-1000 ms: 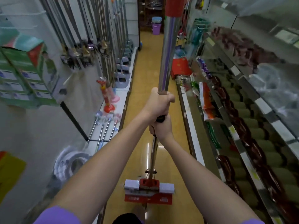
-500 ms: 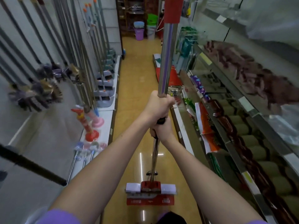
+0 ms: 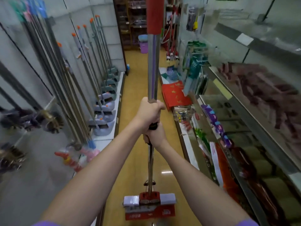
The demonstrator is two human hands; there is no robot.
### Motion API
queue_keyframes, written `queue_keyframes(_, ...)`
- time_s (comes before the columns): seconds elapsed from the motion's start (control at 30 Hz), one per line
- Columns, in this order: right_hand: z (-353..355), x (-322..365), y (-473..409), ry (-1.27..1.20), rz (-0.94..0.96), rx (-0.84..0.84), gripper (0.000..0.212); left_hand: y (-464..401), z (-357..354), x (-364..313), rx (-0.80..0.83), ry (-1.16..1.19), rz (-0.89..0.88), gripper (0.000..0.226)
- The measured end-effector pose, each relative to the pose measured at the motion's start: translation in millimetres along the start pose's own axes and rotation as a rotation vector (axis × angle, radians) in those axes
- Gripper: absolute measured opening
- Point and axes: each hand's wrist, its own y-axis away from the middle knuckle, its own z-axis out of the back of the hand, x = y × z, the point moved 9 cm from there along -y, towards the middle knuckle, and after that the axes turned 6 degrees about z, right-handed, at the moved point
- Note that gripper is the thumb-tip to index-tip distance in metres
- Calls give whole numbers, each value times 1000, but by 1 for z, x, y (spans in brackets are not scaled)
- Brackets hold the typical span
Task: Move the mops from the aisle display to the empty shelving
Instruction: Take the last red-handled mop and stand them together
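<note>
Grip. My left hand (image 3: 149, 112) was wrapped round the mop (image 3: 152, 82) pole, fingers curled fully about the steel. My right hand (image 3: 154, 136) gripped the same pole directly below, touching the left at a black collar. Both fists were closed on the mop; neither was free.

Mop. I held it upright in front of me, over the middle of the aisle floor (image 3: 135, 98). Above my hands the pole ran up to a red sleeve (image 3: 154, 15) that left the top of the view. Below them it narrowed to a thin rod ending in the head (image 3: 149, 205), a red bracket with white blocks either side and a red label beneath. The head appeared to hang just above the floor, though contact could not be judged.

Surroundings, relative to the mop. To its left, leaning handles (image 3: 84, 75) stood in a row on a white ledge (image 3: 119, 88), their heads lined along it. To its right, shelves (image 3: 228, 111) carried packaged goods, much of it blurred. Beyond it, buckets (image 3: 144, 42) stood at the aisle's far end.

Risks, as judged. The pole's top was unseen, so it could strike hanging stock or fittings overhead. A swing of the low head could catch the ledge or knock the leaning handles, toppling several. With both fists close together, the long pole could tip if my grip loosened.
</note>
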Motion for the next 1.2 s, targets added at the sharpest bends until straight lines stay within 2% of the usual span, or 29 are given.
queue_keyframes(0.1,-1,2,-61,-28,21,29,17,-56,5,-25,-18,-6,-61,62)
queue_keyframes(0.37,4,-22,-214,-26,39,42,20,-197,15,-62,22,-13,-102,62)
queue_keyframes(0.57,-17,-65,-360,62,22,53,20,-349,61,-72,8,17,-79,65)
queue_keyframes(0.7,-26,-89,-453,82,-30,16,19,-447,81,-85,25,21,-49,60)
queue_keyframes(0.9,-29,-85,-576,51,-10,-16,17,-574,93,-122,68,28,-34,44)
queue_keyframes(1.2,-32,-115,-756,15,36,-30,18,-752,112,-154,106,-6,-41,48)
